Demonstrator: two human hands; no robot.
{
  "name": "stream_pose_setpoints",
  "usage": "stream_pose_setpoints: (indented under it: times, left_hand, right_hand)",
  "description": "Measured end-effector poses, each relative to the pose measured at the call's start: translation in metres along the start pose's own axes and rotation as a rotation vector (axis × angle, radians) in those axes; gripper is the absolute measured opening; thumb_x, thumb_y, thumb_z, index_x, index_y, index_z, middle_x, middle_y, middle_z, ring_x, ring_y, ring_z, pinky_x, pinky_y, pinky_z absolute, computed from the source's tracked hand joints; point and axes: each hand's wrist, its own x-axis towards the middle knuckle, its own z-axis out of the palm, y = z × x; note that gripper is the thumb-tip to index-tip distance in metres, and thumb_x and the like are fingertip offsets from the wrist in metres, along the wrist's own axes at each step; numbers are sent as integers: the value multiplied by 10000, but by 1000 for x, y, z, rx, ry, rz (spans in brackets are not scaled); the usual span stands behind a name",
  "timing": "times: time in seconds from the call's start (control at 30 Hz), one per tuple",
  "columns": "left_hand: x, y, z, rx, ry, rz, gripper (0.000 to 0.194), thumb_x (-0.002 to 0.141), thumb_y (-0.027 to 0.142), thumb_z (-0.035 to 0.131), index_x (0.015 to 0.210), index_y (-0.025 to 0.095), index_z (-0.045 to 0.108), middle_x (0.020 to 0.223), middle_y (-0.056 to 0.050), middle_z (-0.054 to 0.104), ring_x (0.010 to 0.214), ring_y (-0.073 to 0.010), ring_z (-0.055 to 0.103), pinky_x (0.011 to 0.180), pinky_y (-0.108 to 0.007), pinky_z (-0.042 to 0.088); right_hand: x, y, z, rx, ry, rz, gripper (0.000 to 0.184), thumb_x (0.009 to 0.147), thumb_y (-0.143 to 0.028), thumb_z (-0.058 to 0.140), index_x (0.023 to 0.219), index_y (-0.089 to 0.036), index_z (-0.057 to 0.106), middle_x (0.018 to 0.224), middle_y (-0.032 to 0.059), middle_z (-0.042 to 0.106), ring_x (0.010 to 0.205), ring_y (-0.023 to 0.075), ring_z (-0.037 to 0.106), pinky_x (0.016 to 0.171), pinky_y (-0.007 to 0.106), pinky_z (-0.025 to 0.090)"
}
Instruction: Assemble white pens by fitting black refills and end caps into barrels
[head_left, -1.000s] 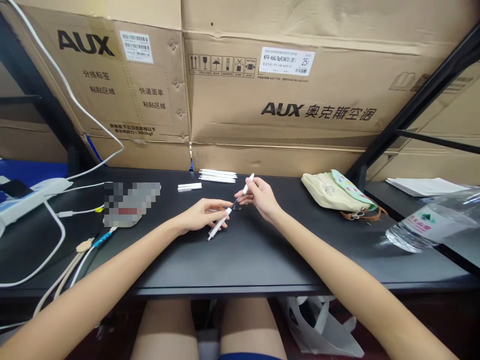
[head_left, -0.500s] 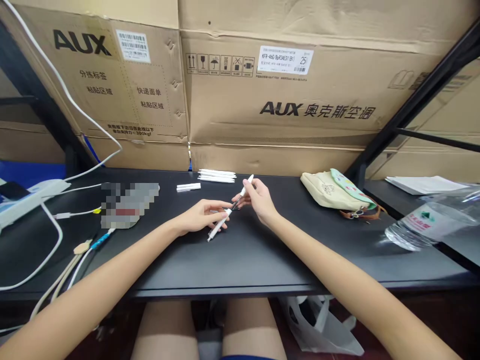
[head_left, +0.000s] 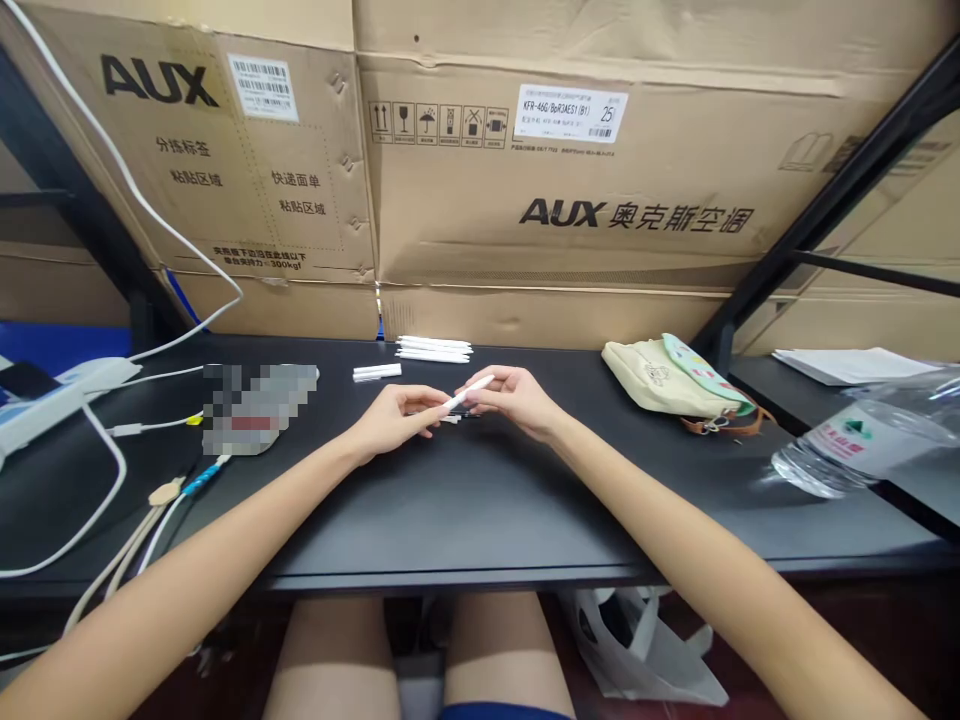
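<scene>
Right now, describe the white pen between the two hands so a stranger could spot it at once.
Under the AUX carton, find the black desk. Mid-desk, the left hand and right hand meet; the white pen sits between their fingertips, unlike the white sticks bundled behind.

Bright, even indoor light; faint soft shadows; fisheye bowing at the edges; one pixelated patch (head_left: 259, 410)

Storeroom-like work area, black bench (head_left: 480, 520), stacked AUX air-conditioner cartons (head_left: 562, 190) behind it, power strip (head_left: 60, 390) with cables (head_left: 82, 510)
</scene>
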Motion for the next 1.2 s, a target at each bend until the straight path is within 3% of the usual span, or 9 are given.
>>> stream_pose_setpoints:
  times: [0.13,0.27,0.33,0.47,0.63,0.8,0.97,1.1,1.2]
  left_hand:
    - [2,-3,-1,35,5,34,388,689,451,680,947,162,703,909,-72,676,810,-182,601,608,-252,526]
    - [3,-4,-2,60,23,20,384,697,452,675,951,166,705,876,-63,677,769,-164,596,612,-245,523]
    - [3,-4,-3,70,21,13,376,699,451,674,946,171,708,866,-59,678,748,-156,591,605,-239,517]
    - [3,-4,-3,89,1,11,367,706,445,669,941,166,711,838,-59,675,707,-141,579,598,-233,508]
    - [3,-4,-5,110,9,15,362,712,443,660,935,162,711,771,-48,661,650,-124,559,588,-229,496]
    - [4,-6,-4,111,-10,31,344,714,430,662,922,162,716,790,-55,667,670,-134,568,583,-226,497]
    - [3,-5,-4,104,15,17,363,696,435,670,928,159,714,776,-55,671,645,-136,576,570,-231,498]
    - [2,-3,-4,150,27,73,342,711,436,653,897,156,716,827,-65,683,682,-150,584,578,-234,491]
    - [3,-3,-4,212,79,132,311,713,411,659,873,151,715,810,-62,687,663,-141,579,593,-234,476]
  right_hand:
    - [-1,-5,-7,-261,17,0,411,735,-508,634,560,-146,551,481,9,593,409,86,524,448,214,461]
    - [-1,-16,-19,-275,-64,-38,342,639,-425,748,814,-156,630,637,9,659,521,106,587,467,202,472]
    - [-2,-19,-23,-312,-91,-39,327,628,-419,756,764,-145,641,638,19,659,534,109,588,464,197,467]
    - [-1,-17,-22,-385,-76,20,458,774,-538,569,550,-139,571,421,-3,544,371,77,484,411,201,423]
    - [-1,-19,-25,-340,-145,-43,329,679,-444,713,796,-145,644,657,28,680,544,113,601,500,208,471]
    - [-2,-18,-24,-436,-128,29,481,814,-529,521,536,-140,574,403,-4,536,368,74,481,434,201,420]
    - [-2,-17,-22,-349,-164,-34,319,680,-446,710,777,-148,647,667,24,675,565,115,610,512,210,478]
    - [-1,-13,-20,-389,-149,11,420,785,-514,569,588,-143,588,453,-7,574,416,82,520,474,204,453]
    - [0,-10,-18,-353,-130,29,403,792,-518,559,654,-142,607,498,4,606,445,91,552,461,198,455]
